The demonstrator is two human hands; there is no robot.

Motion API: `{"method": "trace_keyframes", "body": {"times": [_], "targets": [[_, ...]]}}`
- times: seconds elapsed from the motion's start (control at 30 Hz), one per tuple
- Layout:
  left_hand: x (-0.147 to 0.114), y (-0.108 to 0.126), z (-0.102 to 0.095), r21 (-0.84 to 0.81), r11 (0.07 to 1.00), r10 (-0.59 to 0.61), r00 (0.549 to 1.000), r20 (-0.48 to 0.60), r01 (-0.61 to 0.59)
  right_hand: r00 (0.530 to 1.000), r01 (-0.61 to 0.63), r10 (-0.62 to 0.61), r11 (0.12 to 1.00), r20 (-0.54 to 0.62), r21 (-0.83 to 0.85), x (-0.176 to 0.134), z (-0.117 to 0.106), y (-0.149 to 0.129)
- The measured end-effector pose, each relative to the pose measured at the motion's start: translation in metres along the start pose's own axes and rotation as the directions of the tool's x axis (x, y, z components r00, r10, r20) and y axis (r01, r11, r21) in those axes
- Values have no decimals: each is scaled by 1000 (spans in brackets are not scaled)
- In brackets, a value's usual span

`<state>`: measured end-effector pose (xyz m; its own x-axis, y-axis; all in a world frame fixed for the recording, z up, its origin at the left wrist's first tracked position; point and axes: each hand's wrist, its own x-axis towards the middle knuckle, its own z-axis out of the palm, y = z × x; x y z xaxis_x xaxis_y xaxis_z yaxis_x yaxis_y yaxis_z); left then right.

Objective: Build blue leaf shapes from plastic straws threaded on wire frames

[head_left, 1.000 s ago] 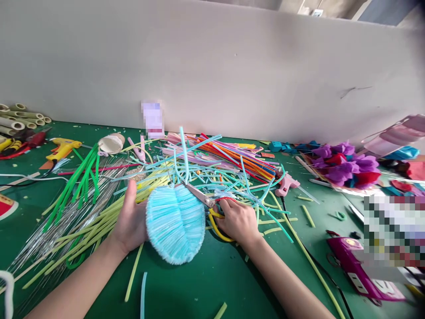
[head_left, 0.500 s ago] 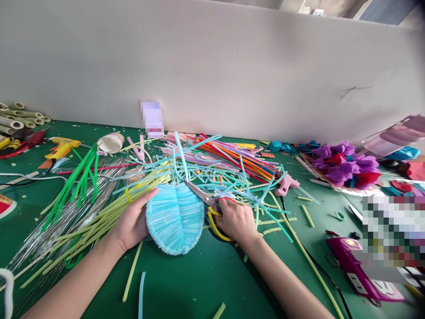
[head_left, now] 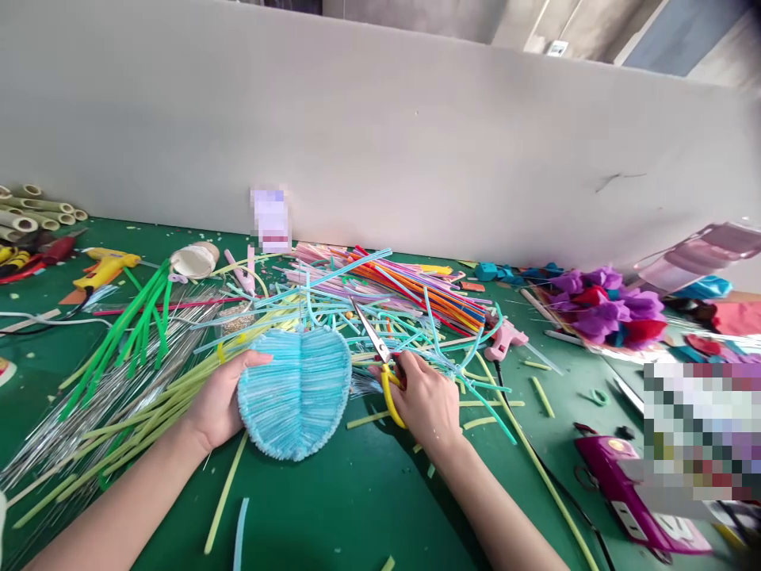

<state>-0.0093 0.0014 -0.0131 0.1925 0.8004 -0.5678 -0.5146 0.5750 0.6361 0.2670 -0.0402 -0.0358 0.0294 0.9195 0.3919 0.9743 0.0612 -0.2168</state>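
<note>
Pinching the leaf (head_left: pixel 297 396) at its left edge, the grip of your left hand (head_left: pixel 221 396) held it over the surface (head_left: pixel 333 523). Your right hand (head_left: pixel 426 400) had its grip closed around the scissors (head_left: pixel 384 354), with the blades (head_left: pixel 369 327) beside the leaf.

Ribbed light-blue leaf shape (head_left: pixel 296 396), apart from yellow-handled scissors (head_left: pixel 384 353)

Bright, diffuse light leaves the blue leaf shape (head_left: pixel 296 396) crisp. To its right, a soft shadow darkens the green table (head_left: pixel 350 507), which turns paler and shinier farther right. Pixelation hides a card (head_left: pixel 272 220) behind it; far right, edges stretch and soften.
</note>
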Motion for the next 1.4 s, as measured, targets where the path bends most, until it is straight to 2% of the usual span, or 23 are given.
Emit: {"method": "trace_keyframes", "body": {"times": [0.13, 0.2, 0.23, 0.27, 0.33, 0.4, 0.43, 0.5, 0.6, 0.77, 0.87, 1.13, 1.4], "targets": [[-3, -1, 1, 2, 1000, 5, 999, 46, -5, 998, -60, 53, 977, 40, 206, 1, -4, 2], [-5, -1, 1, 2, 1000, 6, 996, 84, -7, 989, -146, 123, 899, 84, 412, 2, -7, 0], [-6, -1, 1, 7, 1000, -4, 994, 110, 3, 978, -209, 165, 814, 129, 542, 2, -8, -3], [-7, -2, 1, 14, 1000, -25, 990, 140, 23, 960, -281, 202, 687, 196, 671, 3, -10, -6], [-10, -4, 1, 27, 996, -89, 973, 213, 85, 909, -412, 213, 340, 358, 845, 4, -15, -14], [-12, -7, 2, 40, 988, -152, 950, 274, 146, 869, -478, 163, 33, 467, 878, 4, -19, -21], [-13, -8, 2, 48, 985, -170, 942, 289, 163, 853, -501, 129, -67, 505, 863, 4, -21, -23], [-14, -10, 2, 66, 983, -185, 938, 292, 173, 826, -550, 46, -154, 562, 821, 3, -24, -27], [-14, -12, 3, 90, 982, -188, 939, 290, 168, 791, -612, -63, -133, 609, 780, 1, -24, -28], [-13, -13, 3, 103, 979, -197, 935, 295, 174, 776, -630, -64, -112, 627, 769, -3, -18, -31], [-13, -14, 3, 100, 979, -199, 934, 298, 176, 789, -614, -41, -91, 613, 784, -4, -15, -31], [-14, -14, 7, 77, 976, -218, 916, 336, 204, 839, -540, -5, 121, 544, 833, -3, -17, -33], [-15, -14, 7, 79, 980, -200, 886, 418, 184, 852, -519, 23, 177, 523, 836, -5, -15, -37]]}}
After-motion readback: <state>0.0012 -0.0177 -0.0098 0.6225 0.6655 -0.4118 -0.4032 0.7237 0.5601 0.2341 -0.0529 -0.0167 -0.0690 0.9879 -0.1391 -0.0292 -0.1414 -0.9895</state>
